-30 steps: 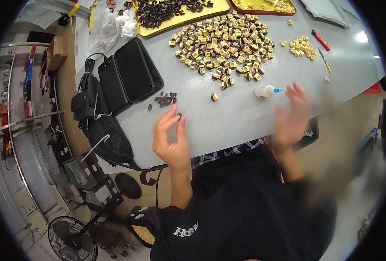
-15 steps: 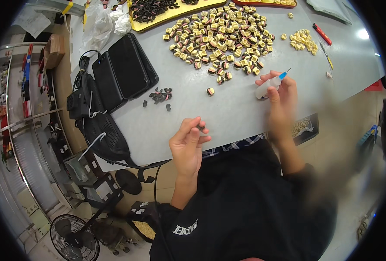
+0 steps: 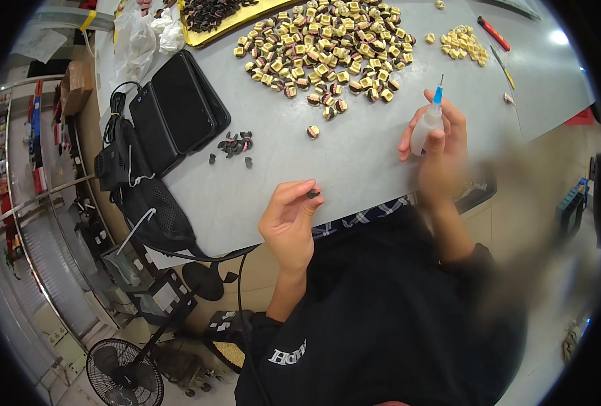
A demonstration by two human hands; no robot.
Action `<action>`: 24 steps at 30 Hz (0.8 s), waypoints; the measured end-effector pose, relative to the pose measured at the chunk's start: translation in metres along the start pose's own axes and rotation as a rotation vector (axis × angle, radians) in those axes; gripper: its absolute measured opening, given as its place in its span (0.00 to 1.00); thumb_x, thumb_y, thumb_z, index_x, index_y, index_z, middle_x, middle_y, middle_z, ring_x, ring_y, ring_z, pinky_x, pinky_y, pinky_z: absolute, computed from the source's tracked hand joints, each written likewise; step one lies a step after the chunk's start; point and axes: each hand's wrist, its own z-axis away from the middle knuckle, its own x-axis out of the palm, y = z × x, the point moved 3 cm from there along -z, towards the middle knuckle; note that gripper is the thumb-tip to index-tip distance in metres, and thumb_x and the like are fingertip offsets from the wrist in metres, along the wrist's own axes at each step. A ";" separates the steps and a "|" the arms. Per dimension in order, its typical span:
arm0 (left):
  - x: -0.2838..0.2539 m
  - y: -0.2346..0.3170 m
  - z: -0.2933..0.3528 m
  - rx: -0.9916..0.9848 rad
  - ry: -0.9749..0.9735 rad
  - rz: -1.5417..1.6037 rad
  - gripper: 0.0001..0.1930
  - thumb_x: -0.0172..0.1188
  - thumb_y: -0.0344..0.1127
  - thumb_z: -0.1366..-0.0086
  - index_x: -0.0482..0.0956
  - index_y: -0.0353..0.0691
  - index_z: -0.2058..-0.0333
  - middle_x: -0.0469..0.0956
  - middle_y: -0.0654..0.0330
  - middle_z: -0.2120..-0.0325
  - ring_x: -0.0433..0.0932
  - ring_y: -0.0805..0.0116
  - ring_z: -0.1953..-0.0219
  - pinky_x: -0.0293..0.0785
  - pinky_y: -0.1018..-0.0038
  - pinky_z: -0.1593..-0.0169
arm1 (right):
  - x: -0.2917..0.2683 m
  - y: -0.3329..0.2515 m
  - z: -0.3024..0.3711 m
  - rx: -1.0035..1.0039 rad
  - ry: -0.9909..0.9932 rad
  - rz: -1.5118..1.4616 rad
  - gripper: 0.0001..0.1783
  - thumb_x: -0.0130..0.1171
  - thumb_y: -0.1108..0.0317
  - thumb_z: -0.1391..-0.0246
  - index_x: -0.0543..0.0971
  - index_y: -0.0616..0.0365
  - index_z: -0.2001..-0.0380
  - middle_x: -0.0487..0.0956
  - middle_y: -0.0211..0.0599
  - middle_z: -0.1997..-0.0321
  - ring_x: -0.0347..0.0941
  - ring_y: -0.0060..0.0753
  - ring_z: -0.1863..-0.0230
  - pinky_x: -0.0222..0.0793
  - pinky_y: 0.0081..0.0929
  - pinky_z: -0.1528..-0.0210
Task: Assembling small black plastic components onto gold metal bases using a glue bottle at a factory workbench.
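While I sit at the grey table (image 3: pixel 280 162), its far part is taken up by a broad heap of cream-and-dark pieces (image 3: pixel 327 51), and a flat black device (image 3: pixel 185 101) lies off to my left. Smaller than these are my hands: my right hand (image 3: pixel 444 139) is wrapped around a bottle, and my left hand (image 3: pixel 290 223) has its thumb and forefinger pinched together near the table's front edge. The translucent bottle (image 3: pixel 426 128) points its nozzle away from me; whether its base touches the table I cannot tell. I'd grip it lightly, since a hard squeeze could push out whatever is inside. A loose cluster of dark bits (image 3: pixel 236 145) sits between the device and my left hand, well within reach. One two-tone piece (image 3: pixel 313 132) lies apart, just below the heap, and I'd leave it clear of my sleeve. The blue nozzle (image 3: pixel 438 93) carries a thin needle, best aimed away from my fingertips. Smallest is the dark piece (image 3: pixel 312 193) clamped in my left pinch; I'd hold it by its edges, wrist steady, leaving as much of its surface exposed as I can.
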 end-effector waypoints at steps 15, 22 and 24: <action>0.001 -0.002 -0.007 0.128 -0.180 0.022 0.13 0.62 0.16 0.52 0.75 0.32 0.66 0.72 0.56 0.70 0.71 0.68 0.67 0.71 0.77 0.64 | 0.010 0.004 0.000 0.094 -0.109 0.083 0.30 0.50 0.53 0.43 0.59 0.59 0.43 0.71 0.37 0.63 0.68 0.21 0.71 0.64 0.17 0.67; 0.003 -0.001 -0.010 0.137 -0.198 0.058 0.12 0.59 0.12 0.52 0.76 0.29 0.68 0.73 0.54 0.70 0.73 0.68 0.69 0.79 0.75 0.66 | 0.011 -0.002 0.001 0.155 -0.070 0.055 0.26 0.55 0.59 0.46 0.63 0.61 0.49 0.74 0.43 0.61 0.68 0.22 0.71 0.64 0.17 0.66; 0.001 -0.003 -0.011 0.181 -0.186 0.041 0.11 0.59 0.12 0.52 0.76 0.30 0.68 0.72 0.54 0.69 0.73 0.68 0.69 0.79 0.76 0.66 | 0.008 0.002 0.004 0.133 -0.096 0.042 0.23 0.57 0.60 0.48 0.64 0.61 0.54 0.75 0.46 0.61 0.68 0.22 0.71 0.64 0.17 0.66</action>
